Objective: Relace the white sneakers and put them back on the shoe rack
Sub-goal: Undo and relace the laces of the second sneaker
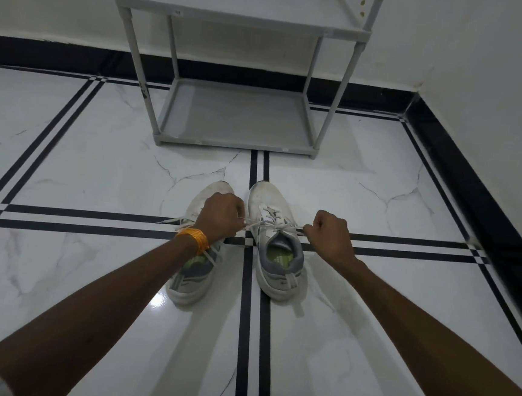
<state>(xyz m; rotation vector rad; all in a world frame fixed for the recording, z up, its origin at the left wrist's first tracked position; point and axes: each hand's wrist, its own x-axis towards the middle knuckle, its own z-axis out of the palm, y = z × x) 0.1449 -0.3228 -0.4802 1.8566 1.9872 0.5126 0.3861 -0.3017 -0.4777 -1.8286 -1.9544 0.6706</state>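
Two white sneakers with grey collars stand side by side on the tiled floor, toes pointing away from me. The right sneaker (276,246) has a white lace (270,224) stretched sideways across its top. My left hand (221,216) is closed on the lace's left end, my right hand (329,233) on its right end. The left sneaker (194,274) lies partly under my left wrist, with a loose lace end trailing off to its left. The grey shoe rack (238,117) stands beyond the shoes against the wall, both visible shelves bare.
The floor is glossy white marble tile with black double stripes (93,222). A black skirting (475,191) runs along the white walls at the back and right. An orange thread band (194,238) circles my left wrist.
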